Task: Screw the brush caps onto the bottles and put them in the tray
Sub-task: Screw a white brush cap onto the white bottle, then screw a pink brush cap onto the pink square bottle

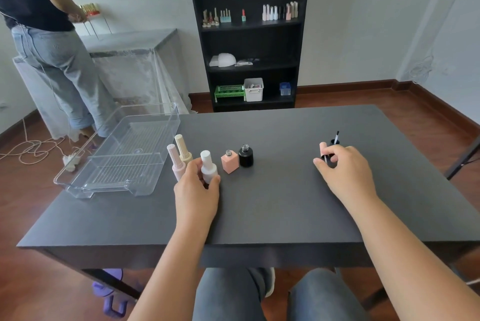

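Far to my left a person (39, 22) in a dark top and jeans stands with their back to me at a covered side table (130, 42). On my own grey table (259, 203) the clear tray (166, 123) sits at the left edge, tilted a little toward me, with no bottle in it. Just beside its right wall stand two capped bottles, the pale pink bottle (176, 162) in front and the cream bottle (184, 150) right behind it, close enough that I cannot tell whether they touch. My left hand (197, 190) is wrapped around the base of the white bottle (208, 166), thumb on one side and fingers on the other, and it stands upright with its cap on. Next, near the middle of the table, the square pink bottle (230, 162) and the black bottle (246, 155) stand just beside each other, both with bare threaded necks. Behind them, across the floor, a black shelf (249, 42) holds more bottles and small bins. Well apart to the right, my right hand (342, 167) pinches the pink cap (323, 149), its brush stem running down between my fingers. Just past my fingertips the black cap (335, 142) stands on the table, brush pointing up.
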`<move>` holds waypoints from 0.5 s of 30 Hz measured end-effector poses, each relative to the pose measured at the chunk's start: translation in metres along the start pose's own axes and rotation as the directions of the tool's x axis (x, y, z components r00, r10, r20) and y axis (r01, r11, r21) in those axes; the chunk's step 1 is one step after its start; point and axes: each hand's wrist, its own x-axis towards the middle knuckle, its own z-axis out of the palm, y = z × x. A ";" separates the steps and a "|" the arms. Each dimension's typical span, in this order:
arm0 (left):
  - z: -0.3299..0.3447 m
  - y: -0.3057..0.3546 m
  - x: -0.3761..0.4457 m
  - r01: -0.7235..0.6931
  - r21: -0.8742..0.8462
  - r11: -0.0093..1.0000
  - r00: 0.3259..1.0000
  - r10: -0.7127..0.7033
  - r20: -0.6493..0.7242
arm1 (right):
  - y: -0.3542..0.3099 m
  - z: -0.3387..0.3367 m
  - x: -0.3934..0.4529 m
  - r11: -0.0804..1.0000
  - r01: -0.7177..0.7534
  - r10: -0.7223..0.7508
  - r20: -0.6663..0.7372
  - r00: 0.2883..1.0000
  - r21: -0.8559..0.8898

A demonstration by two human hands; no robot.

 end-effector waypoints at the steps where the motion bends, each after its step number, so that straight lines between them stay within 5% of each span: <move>1: 0.001 0.000 0.000 -0.015 0.008 1.000 1.000 0.015 -0.004 | -0.001 0.001 0.001 1.000 -0.002 0.003 0.004 1.000 -0.024; 8: 0.001 0.003 -0.007 -0.167 0.004 0.986 0.984 0.167 -0.056 | -0.002 0.004 0.003 0.997 0.019 -0.017 0.025 1.000 -0.080; 15: 0.003 0.016 -0.021 -0.455 0.011 0.890 0.883 0.453 -0.123 | -0.006 0.002 -0.002 0.997 0.029 -0.027 0.031 0.999 -0.077</move>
